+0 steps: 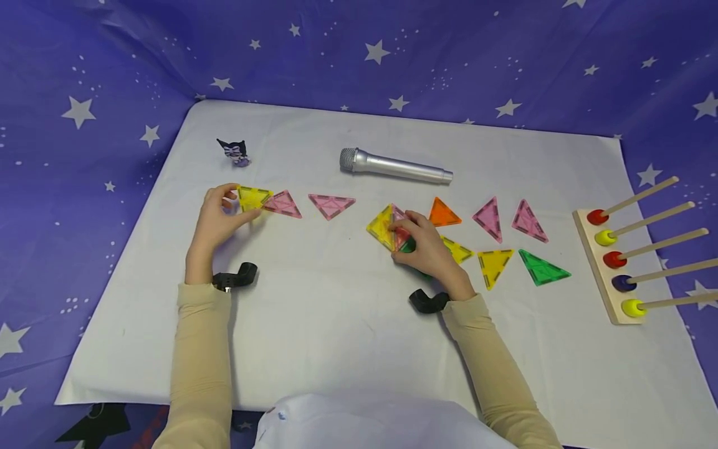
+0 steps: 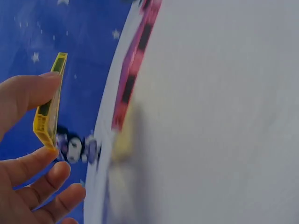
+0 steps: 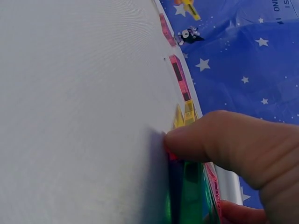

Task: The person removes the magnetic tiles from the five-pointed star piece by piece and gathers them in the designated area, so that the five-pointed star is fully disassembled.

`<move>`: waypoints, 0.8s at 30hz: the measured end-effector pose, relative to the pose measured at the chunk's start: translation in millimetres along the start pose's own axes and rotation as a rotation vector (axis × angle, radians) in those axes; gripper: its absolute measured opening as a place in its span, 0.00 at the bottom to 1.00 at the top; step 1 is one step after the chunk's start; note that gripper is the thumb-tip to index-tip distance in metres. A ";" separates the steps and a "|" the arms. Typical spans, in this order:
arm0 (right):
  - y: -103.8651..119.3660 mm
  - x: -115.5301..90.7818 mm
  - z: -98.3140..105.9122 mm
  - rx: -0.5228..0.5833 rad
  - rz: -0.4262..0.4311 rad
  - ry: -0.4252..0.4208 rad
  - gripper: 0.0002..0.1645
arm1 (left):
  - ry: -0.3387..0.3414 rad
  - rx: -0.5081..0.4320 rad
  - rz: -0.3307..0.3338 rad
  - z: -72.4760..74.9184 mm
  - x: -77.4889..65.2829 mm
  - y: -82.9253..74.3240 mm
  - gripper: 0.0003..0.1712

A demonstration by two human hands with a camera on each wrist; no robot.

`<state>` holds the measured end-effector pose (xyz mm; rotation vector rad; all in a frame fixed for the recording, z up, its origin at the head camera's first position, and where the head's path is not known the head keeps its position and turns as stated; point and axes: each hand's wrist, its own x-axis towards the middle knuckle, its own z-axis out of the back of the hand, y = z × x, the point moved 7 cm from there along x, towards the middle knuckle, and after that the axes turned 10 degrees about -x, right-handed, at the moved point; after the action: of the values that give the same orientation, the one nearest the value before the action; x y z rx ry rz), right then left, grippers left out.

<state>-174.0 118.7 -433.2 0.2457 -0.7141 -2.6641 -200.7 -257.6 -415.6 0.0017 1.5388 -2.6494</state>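
Beige sleeves [image 1: 202, 337] reach from the near edge over a white table [image 1: 314, 337]. The right hand [image 1: 429, 252] has its grip pinched on a green tile [image 1: 409, 245]; the head camera shows a yellow triangle [image 1: 381, 227] and a pink triangle [image 1: 397, 214] at its fingers, while the right wrist camera shows the thumb against the tile edges. The left hand [image 1: 215, 215] pinches a yellow tile [image 1: 254, 198] between thumb and finger. From above, that tile seems to overlap a pink tile [image 1: 282, 204], but the left wrist camera shows it raised off the table, tilted and apart from the pink one. Right of the right hand lie more triangles, including an orange tile [image 1: 444, 213], and a wooden peg rack [image 1: 594, 246] with coloured beads. Farther back are a silver microphone [image 1: 401, 168] and, to the left, a small black-eared figure [image 1: 235, 151]. Beyond hangs purple-blue cloth [image 1: 314, 68] with white stars; only the right wrist camera catches sideways, cut-off lettering [image 3: 280, 10] on it, "IS" being legible.
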 end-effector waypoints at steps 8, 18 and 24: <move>0.9 -0.2 0.1 -0.001 0.004 0.017 0.30 | -0.129 0.054 0.123 25.9 10.3 30.9 0.42; -1.7 -1.3 0.9 -0.019 0.001 0.020 0.34 | -0.174 0.130 0.250 21.3 12.9 37.0 0.44; -0.9 -1.2 0.8 -0.018 -0.001 0.015 0.36 | -0.128 0.162 0.274 21.0 15.8 35.5 0.46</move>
<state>-173.5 120.2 -432.9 0.2610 -0.6847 -2.6654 -213.3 -294.3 -436.6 0.0484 1.1883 -2.4946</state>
